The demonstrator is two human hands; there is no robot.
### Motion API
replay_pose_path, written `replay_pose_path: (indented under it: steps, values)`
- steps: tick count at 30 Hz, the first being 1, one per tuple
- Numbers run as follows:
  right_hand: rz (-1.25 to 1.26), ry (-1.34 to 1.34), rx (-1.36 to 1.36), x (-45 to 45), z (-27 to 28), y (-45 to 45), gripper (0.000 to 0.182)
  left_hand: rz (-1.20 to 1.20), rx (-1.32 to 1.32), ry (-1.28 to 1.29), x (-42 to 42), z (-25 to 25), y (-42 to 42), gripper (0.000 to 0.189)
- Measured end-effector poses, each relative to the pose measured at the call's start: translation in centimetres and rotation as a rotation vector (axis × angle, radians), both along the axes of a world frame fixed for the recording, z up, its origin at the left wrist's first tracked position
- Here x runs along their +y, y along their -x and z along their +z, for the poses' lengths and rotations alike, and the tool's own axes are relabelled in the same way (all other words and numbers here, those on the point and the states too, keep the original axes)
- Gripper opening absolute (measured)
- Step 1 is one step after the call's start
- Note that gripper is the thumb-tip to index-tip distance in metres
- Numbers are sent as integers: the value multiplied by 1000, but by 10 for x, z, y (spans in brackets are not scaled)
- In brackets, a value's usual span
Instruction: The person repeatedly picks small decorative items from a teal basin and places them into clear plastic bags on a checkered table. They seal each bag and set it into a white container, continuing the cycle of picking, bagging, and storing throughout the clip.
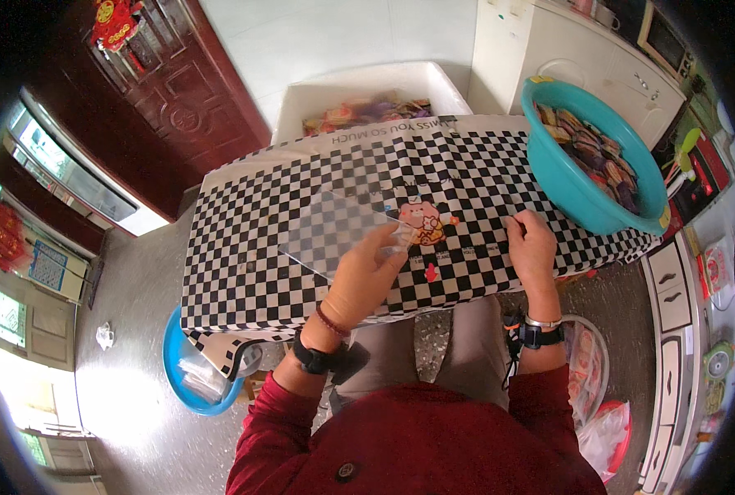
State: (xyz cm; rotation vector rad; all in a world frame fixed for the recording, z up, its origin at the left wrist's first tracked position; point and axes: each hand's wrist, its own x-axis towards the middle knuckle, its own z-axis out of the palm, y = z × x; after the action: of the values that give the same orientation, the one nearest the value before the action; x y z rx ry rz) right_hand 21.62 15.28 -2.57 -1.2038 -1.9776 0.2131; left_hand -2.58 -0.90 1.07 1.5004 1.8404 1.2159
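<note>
A clear plastic bag is spread out over the black-and-white checked tablecloth. My left hand pinches its right-hand corner between thumb and fingers. To the right, my right hand is held just above the cloth with its fingers curled together, and I see nothing in it. Between both hands a printed cartoon bear shows on the cloth. A turquoise plastic basin rests on the table's right end, beyond my right hand, with many small wrapped packets inside.
Behind the table's far edge stands a white foam box holding more wrapped packets. A blue basin with plastic bags is on the floor at left. Bagged goods and a red basin are by my right side, near white drawers.
</note>
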Motion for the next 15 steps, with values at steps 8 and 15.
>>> replay_pose_path:
  steps: [8, 15]
  values:
    - [-13, -25, 19, 1, -3, -3, 16, 9, 523, -117, -1, -15, -11, 39]
    - [-23, 6, 10, 0, -2, -1, 15, -38, 139, -187, 29, -22, -16, 39]
